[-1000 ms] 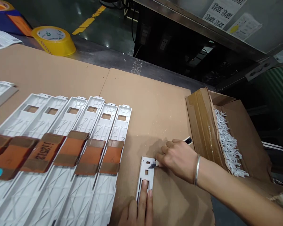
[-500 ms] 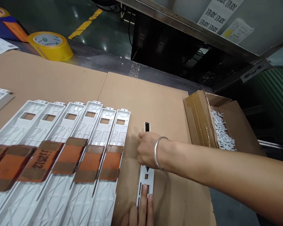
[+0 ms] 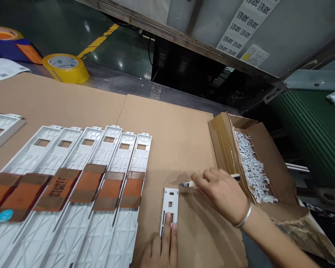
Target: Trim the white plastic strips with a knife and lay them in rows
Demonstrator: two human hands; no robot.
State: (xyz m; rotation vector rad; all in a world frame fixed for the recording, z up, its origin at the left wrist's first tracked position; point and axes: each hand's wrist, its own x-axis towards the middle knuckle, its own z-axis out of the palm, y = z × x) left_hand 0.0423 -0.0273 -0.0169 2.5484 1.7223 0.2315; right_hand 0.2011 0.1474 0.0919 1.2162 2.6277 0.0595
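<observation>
A white plastic bracket (image 3: 174,196) with slots and square holes lies on the cardboard sheet. My left hand (image 3: 162,251) rests on its near part, fingers stretched out flat over it. To its right, my right hand (image 3: 220,191) is closed around a craft knife (image 3: 192,184), the blade pointing left toward the bracket's far end but apart from it. A silver bracelet (image 3: 245,216) circles my right wrist. On the left, several long white plastic strips (image 3: 141,158) lie side by side, with brown and orange taped pads (image 3: 131,190) across them.
An open cardboard box (image 3: 226,143) of small white plastic parts (image 3: 252,163) stands on the right. Yellow tape (image 3: 69,74) and a blue-orange roll (image 3: 25,54) sit at the back left, near a paper sheet (image 3: 5,70). A green conveyor belt (image 3: 312,126) runs at far right.
My right hand has moved right and away from the bracket with the craft knife, now pointing left instead of toward me. My left hand stays on the bracket. The view has shifted slightly.
</observation>
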